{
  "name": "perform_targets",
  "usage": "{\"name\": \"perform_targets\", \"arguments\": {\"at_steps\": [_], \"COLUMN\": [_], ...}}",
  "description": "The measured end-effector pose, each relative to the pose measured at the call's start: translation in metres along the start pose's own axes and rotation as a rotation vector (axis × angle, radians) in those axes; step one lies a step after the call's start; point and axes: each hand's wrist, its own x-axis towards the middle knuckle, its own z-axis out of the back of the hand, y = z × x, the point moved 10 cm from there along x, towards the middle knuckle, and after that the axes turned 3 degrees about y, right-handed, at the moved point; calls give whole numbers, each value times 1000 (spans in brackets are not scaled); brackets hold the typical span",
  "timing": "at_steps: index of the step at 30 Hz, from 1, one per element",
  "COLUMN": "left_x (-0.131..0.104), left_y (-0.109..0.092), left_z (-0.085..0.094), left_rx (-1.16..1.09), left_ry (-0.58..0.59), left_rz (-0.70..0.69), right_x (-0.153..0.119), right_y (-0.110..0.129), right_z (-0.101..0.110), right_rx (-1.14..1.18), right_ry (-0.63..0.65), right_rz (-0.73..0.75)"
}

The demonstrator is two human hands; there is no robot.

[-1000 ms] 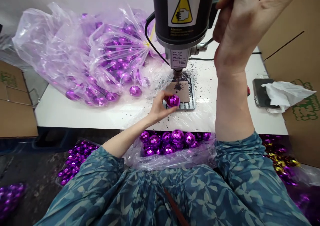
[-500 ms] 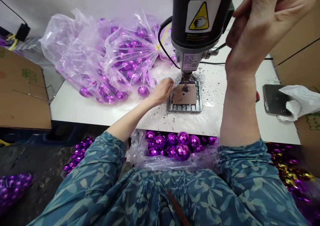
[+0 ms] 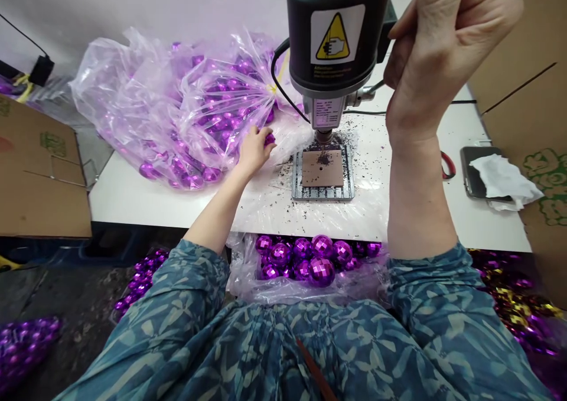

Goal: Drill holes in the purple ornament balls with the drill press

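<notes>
My left hand (image 3: 254, 152) is closed on a shiny purple ball (image 3: 270, 139), which shows between thumb and fingers beside the clear plastic bag (image 3: 110, 88) of similar balls. Up at the right, my right hand (image 3: 447, 46) has its fingers curled round the feed lever (image 3: 376, 87) of a black bench drill press (image 3: 341, 41); the grip itself is hidden behind them. Below the chuck (image 3: 323, 136), a brown board (image 3: 322, 178) with a small hole lies on the slotted metal base (image 3: 323, 197), with dark shavings on and around it.
Faceted purple balls (image 3: 321, 270) fill a plastic-lined container under the table's front edge. On the right are red-handled scissors or pliers (image 3: 448, 166), a phone (image 3: 472, 179) and a white tissue (image 3: 505, 179). Cardboard boxes (image 3: 39, 170) flank the white table (image 3: 137, 203).
My left hand has moved left from the drill base to the bag and taken hold of a purple ball. My right hand stays at the lever; the view has shifted slightly.
</notes>
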Motion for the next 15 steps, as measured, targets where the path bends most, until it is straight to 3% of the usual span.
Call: {"name": "perform_targets", "arguments": {"at_steps": [2, 4, 6, 10, 12, 15], "left_x": [-12, -27, -42, -67, -71, -65], "left_y": [-7, -17, -30, -56, -62, -57], "left_z": [15, 16, 3, -42, -59, -76], "left_rx": [-346, -647, -871, -1190, -1326, -1425], "left_ry": [-102, -70, 52, 316, 357, 296], "left_rz": [-108, -174, -160, 9, 84, 138], "right_x": [-1, -1, -1, 0, -1, -3], "right_y": [2, 4, 6, 7, 6, 5], "right_z": [-2, -3, -3, -3, -3, -3], "right_rx": [-6, -17, -24, -47, -46, -39], "right_ry": [9, 12, 5, 7, 9, 10], "right_rz": [-1, -9, -15, -60, -81, -83]}}
